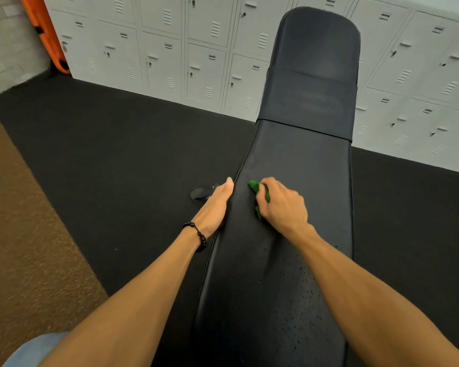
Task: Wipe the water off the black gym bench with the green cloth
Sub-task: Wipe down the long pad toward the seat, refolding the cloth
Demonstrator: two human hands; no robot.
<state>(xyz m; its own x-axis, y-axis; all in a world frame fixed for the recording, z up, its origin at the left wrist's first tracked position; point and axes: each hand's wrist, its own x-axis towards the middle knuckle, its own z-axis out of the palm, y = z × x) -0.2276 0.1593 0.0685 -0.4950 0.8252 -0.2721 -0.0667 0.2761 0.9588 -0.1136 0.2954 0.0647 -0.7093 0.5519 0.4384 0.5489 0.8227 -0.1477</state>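
Note:
The black gym bench runs from the bottom of the view up toward the lockers, with its far pad tilted up. Water droplets speckle the near part of the seat, mostly on its right side. My right hand grips the bunched green cloth and presses it onto the seat near the left edge. My left hand rests against the bench's left edge with the thumb straight along it; its fingers are hidden below the edge. A black bead bracelet circles that wrist.
Black rubber flooring surrounds the bench, and a brown carpet strip lies at the left. A wall of grey lockers stands behind. An orange object leans at the top left. A dark bench foot shows beside my left hand.

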